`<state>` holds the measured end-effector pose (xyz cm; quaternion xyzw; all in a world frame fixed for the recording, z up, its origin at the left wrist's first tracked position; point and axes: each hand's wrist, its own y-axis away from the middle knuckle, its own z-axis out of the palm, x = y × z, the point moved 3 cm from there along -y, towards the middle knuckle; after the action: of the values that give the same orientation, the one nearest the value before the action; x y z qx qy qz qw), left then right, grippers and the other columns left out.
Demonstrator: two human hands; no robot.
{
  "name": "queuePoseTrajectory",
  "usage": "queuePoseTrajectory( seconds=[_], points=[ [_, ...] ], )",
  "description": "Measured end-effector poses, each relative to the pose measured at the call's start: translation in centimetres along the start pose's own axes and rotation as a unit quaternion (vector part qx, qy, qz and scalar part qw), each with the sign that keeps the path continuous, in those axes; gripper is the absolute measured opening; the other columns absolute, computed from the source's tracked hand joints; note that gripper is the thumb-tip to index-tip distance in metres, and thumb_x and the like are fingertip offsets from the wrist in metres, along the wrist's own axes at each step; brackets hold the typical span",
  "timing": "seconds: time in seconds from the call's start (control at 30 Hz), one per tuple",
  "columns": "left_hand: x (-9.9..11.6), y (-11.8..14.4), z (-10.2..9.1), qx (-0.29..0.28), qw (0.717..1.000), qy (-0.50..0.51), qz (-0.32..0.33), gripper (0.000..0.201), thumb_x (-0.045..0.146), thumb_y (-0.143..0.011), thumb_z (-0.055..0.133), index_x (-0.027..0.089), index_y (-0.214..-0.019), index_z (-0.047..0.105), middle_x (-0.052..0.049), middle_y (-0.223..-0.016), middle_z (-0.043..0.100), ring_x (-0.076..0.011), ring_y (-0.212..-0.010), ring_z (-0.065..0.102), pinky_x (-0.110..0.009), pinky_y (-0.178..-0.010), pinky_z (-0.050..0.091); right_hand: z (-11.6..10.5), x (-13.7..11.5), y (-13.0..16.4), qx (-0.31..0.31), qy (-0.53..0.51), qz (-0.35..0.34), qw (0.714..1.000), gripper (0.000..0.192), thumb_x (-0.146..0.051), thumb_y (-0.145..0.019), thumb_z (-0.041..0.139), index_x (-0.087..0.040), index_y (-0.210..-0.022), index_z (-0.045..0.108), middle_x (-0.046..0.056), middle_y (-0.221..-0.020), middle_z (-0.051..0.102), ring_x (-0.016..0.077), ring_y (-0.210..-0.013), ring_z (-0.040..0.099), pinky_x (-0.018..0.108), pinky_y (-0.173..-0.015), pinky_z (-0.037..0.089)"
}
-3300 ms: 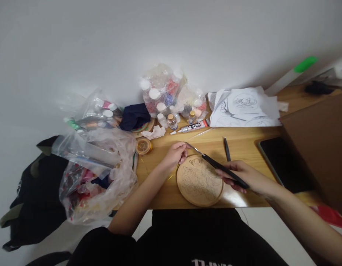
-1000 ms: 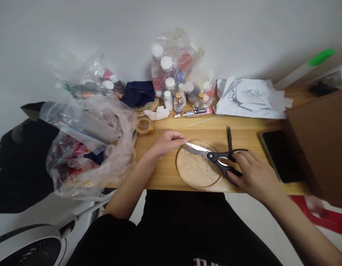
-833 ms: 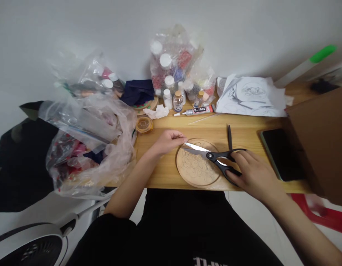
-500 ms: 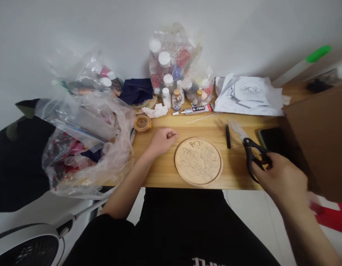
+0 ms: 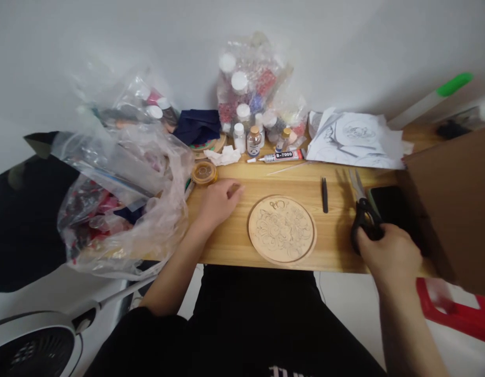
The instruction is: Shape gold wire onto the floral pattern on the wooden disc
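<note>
Black-handled scissors [image 5: 358,186] are in my right hand [image 5: 392,254], whose fingers wrap the handles. Their blades point away from me, slightly parted, over the right part of the table. My left hand [image 5: 219,203] rests on the wood with its fingers curled in, and nothing shows in them. Between the hands lies a round wooden embroidery hoop [image 5: 282,229], its pale fabric covered with a dark line drawing. A pair of black tweezers [image 5: 324,195] lies between the hoop and the scissors. Beyond my left hand stands a round amber container [image 5: 204,173].
Plastic bags [image 5: 148,225] of supplies crowd the left. At the back are bagged jars [image 5: 242,84], small bottles [image 5: 253,141], a B-7000 glue tube [image 5: 284,155] and drawn papers [image 5: 354,136]. A phone [image 5: 386,204] and a cardboard box [image 5: 454,204] sit right.
My right hand has brought the scissors down and turned them, so the blades now point more straight away from me. My left hand has shifted slightly left.
</note>
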<state>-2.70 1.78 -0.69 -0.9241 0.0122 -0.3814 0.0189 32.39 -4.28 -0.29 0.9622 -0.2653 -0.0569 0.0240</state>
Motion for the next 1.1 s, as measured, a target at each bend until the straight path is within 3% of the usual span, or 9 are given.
queuePoseTrajectory(
  seconds=[0.2,0.3,0.43,0.57,0.7,0.87,0.97,1.03,1.1],
  points=[
    [-2.3,3.2,-2.2,0.065,0.995,-0.027,0.065,0.048,0.045,-0.099,0.035,0.017,-0.075,0.067,-0.002,-0.072,0.065,-0.0152,-0.071,0.061,-0.028,-0.071,0.049,-0.2,0.2,0.8,-0.001,-0.019,0.006,1.0,0.045,-0.048,-0.07,0.054,-0.011,-0.092,0.066,0.019,-0.091,0.064,0.0363,-0.094,0.061,0.049,-0.078,0.051],
    [-3.9,4.2,-2.8,0.095,0.992,-0.059,0.066,0.045,0.042,-0.099,0.036,0.017,-0.078,0.066,-0.002,-0.07,0.063,-0.0157,-0.07,0.06,-0.03,-0.071,0.05,0.1,0.2,1.2,0.008,-0.03,0.009,0.999,0.051,-0.046,-0.068,0.054,-0.008,-0.1,0.067,0.021,-0.098,0.064,0.0391,-0.102,0.06,0.052,-0.086,0.05],
    [-5.2,4.2,-2.8,0.109,0.987,-0.101,0.065,0.033,0.032,-0.099,0.037,0.016,-0.1,0.066,-0.006,-0.09,0.068,-0.0192,-0.088,0.064,-0.036,-0.084,0.052,0.5,0.1,1.6,0.036,-0.028,-0.008,0.999,0.062,-0.047,-0.069,0.053,-0.004,-0.112,0.065,0.024,-0.102,0.063,0.0407,-0.107,0.058,0.053,-0.092,0.049],
    [-4.7,3.7,-2.3,0.097,0.982,-0.139,0.086,0.031,0.022,-0.096,0.037,0.016,-0.113,0.063,-0.008,-0.107,0.067,-0.0223,-0.103,0.062,-0.041,-0.096,0.05,0.9,0.8,1.7,0.012,0.009,-0.045,0.999,0.07,-0.053,-0.075,0.048,0.001,-0.116,0.063,0.027,-0.106,0.062,0.0417,-0.108,0.058,0.053,-0.094,0.048],
    [-3.1,3.8,-2.0,0.091,0.974,-0.175,0.111,0.028,0.019,-0.092,0.044,0.014,-0.112,0.063,-0.01,-0.1,0.066,-0.0242,-0.095,0.063,-0.041,-0.087,0.053,0.7,1.2,1.1,0.004,0.025,-0.129,0.991,0.064,-0.059,-0.078,0.046,-0.004,-0.099,0.068,0.026,-0.098,0.065,0.0401,-0.096,0.061,0.052,-0.084,0.051],
    [-0.5,3.7,-1.8,0.081,0.967,-0.207,0.126,0.032,0.018,-0.088,0.054,0.012,-0.12,0.058,-0.012,-0.108,0.063,-0.0245,-0.101,0.061,-0.039,-0.088,0.053,-2.7,-3.9,-0.2,0.11,-0.084,-0.275,0.951,0.052,-0.056,-0.084,0.042,-0.013,-0.1,0.067,0.019,-0.1,0.066,0.0326,-0.092,0.063,0.046,-0.08,0.051],
    [1.7,1.7,-1.2,0.046,0.964,-0.227,0.127,0.033,0.019,-0.089,0.057,0.016,-0.121,0.058,-0.01,-0.114,0.062,-0.0229,-0.106,0.059,-0.038,-0.093,0.05,-4.3,-8.8,-1.2,0.073,-0.174,-0.304,0.934,0.046,-0.055,-0.08,0.048,-0.018,-0.099,0.068,0.014,-0.096,0.069,0.028,-0.087,0.065,0.039,-0.072,0.05],
    [3.0,-0.4,-0.3,0.014,0.96,-0.248,0.131,0.022,0.018,-0.09,0.055,0.018,-0.111,0.063,-0.008,-0.111,0.063,-0.0227,-0.107,0.058,-0.037,-0.094,0.048,-4.4,-11.5,-2.1,0.02,-0.247,-0.295,0.923,0.041,-0.053,-0.076,0.055,-0.019,-0.094,0.069,0.01,-0.085,0.07,0.0236,-0.077,0.065,0.035,-0.07,0.049],
    [3.9,-2.8,0.6,-0.001,0.954,-0.274,0.122,0.021,0.015,-0.093,0.049,0.016,-0.108,0.064,-0.011,-0.114,0.063,-0.0249,-0.11,0.056,-0.039,-0.092,0.047,-3.9,-13.4,-3.1,0.022,-0.269,-0.28,0.921,0.037,-0.049,-0.077,0.052,-0.018,-0.09,0.069,0.008,-0.078,0.069,0.0211,-0.069,0.064,0.033,-0.067,0.047]
  ],
)
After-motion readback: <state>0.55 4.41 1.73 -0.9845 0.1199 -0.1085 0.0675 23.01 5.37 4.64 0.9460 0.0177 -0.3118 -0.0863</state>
